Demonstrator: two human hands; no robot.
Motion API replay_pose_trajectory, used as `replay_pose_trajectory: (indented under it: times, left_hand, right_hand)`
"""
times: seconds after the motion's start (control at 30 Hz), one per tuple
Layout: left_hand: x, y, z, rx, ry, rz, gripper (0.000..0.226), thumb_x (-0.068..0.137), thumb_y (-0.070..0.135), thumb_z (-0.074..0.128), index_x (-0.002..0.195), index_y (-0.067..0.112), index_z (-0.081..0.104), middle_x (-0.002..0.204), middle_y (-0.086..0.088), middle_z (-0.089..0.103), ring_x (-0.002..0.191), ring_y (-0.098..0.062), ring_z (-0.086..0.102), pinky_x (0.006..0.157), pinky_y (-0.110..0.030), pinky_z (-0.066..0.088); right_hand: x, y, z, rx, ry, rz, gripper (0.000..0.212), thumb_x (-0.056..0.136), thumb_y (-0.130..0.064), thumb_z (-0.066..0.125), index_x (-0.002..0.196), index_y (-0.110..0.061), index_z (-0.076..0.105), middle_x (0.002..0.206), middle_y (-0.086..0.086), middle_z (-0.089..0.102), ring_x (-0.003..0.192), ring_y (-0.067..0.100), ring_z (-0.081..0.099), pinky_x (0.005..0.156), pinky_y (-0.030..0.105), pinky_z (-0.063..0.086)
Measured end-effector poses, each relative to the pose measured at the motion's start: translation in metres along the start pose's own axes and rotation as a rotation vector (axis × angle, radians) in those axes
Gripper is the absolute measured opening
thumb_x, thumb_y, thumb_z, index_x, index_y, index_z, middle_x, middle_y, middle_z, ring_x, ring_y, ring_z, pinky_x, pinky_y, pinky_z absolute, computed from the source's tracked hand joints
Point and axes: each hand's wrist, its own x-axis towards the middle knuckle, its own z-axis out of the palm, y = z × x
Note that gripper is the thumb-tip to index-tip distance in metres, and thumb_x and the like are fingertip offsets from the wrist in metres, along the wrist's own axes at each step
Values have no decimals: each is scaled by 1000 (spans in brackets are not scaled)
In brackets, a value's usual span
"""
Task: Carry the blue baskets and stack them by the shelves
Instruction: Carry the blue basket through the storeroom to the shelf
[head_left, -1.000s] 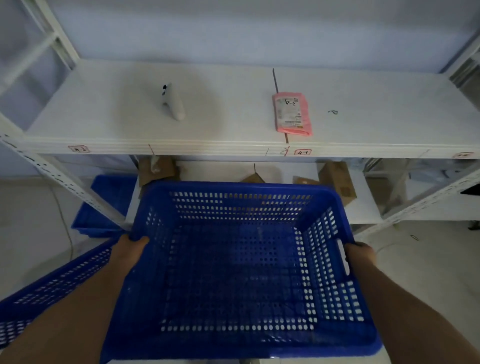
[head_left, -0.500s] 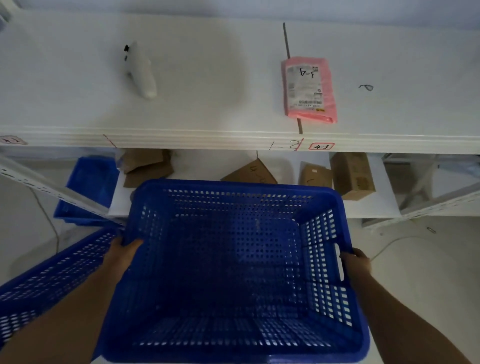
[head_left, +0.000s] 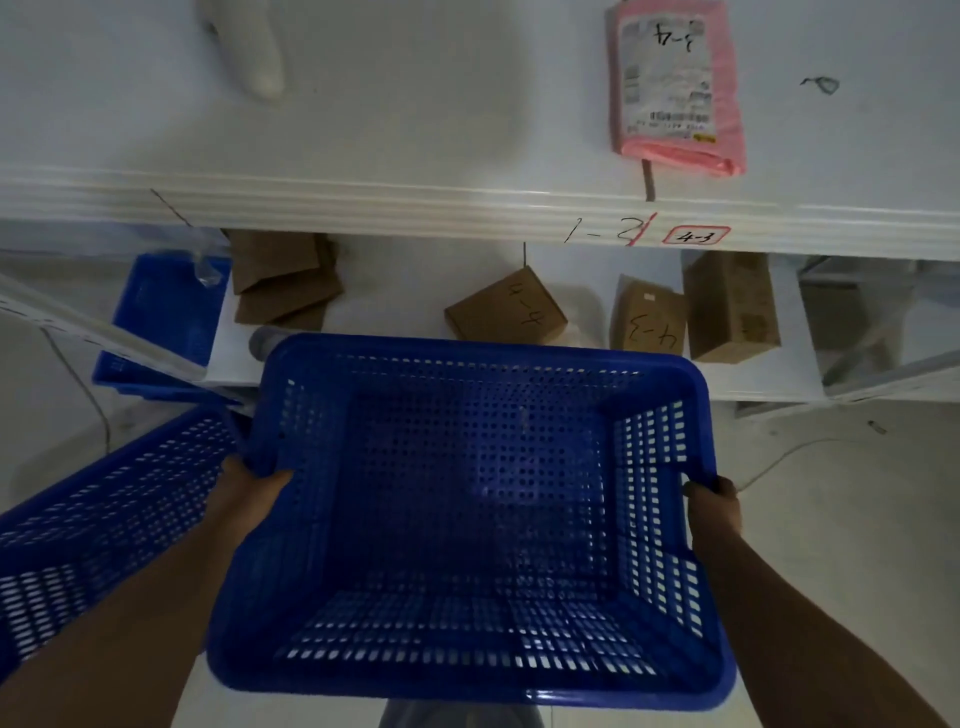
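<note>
We face a white shelf unit (head_left: 467, 208) whose upper board fills the top of the view, with a lower board beneath it. In front of it we hold a blue basket (head_left: 467, 519), empty and open side up, its far rim just over the front edge of the lower board. Our left hand (head_left: 249, 488) is closed over the basket's left rim, fingers curled inside the wall; our right hand (head_left: 711, 501) is wrapped around the right rim beside the handle slot. To the left, low down, a second blue basket (head_left: 104, 519) sits tilted, close beside the one we carry, and a third blue basket (head_left: 161, 317) lies farther back under the shelf frame (whether it holds anything we cannot tell). On the lower board stand several brown cardboard boxes (head_left: 727, 306), two marked with handwritten numbers. On the upper board lies a pink parcel (head_left: 675, 83) with a label, and at the left a white object (head_left: 254, 47), cut off by the frame edge.
</note>
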Motion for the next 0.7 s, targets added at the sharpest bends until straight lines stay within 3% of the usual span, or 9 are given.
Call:
replay_pose_trajectory:
  times: [0.1, 0.23, 0.33, 0.47, 0.57, 0.7]
  left_hand:
    - [-2, -11, -7, -24, 12, -23, 68, 83, 27, 67, 138, 2, 35, 93, -13, 58, 72, -28, 55, 59, -35, 43]
    - [1, -18, -11, -154, -30, -62, 67, 87, 41, 61, 141, 8, 39, 122, -18, 57, 104, -38, 57, 90, -45, 46]
    - [2, -10, -13, -191, -57, -89, 74, 86, 43, 62, 144, 7, 35, 138, -19, 50, 118, -40, 52, 87, -42, 41]
    - [3, -7, -13, -181, -72, -89, 77, 85, 47, 61, 145, 8, 35, 140, -19, 49, 118, -40, 53, 93, -44, 44]
    - [4, -7, -14, -186, -63, -86, 75, 85, 45, 62, 145, 7, 36, 140, -20, 50, 118, -41, 52, 95, -46, 43]
    - [6, -5, -11, -224, -63, -85, 73, 86, 42, 62, 144, 5, 36, 139, -20, 50, 118, -40, 52, 92, -44, 45]
  right_hand:
    - [1, -5, -3, -59, -62, -14, 42, 85, -15, 55, 126, -9, 53, 91, 10, 60, 72, 28, 55, 69, 35, 41]
    - [5, -9, 4, -30, -113, 42, 43, 87, -18, 57, 125, 0, 53, 98, 16, 57, 77, 32, 54, 70, 37, 43]
    - [3, -4, 9, -13, -95, 49, 48, 86, -21, 57, 130, -3, 48, 107, 20, 58, 91, 38, 58, 81, 46, 49]
    - [1, -10, 6, 33, -88, 61, 40, 85, -22, 56, 119, 0, 54, 94, 17, 56, 70, 30, 53, 70, 39, 44]
    - [0, -14, 6, 81, -106, 63, 29, 84, -20, 56, 109, -6, 54, 83, 12, 55, 66, 27, 52, 71, 39, 43]
    - [0, -6, 9, 150, -103, 14, 38, 89, -14, 55, 125, -3, 50, 83, 9, 54, 71, 25, 51, 76, 39, 42]
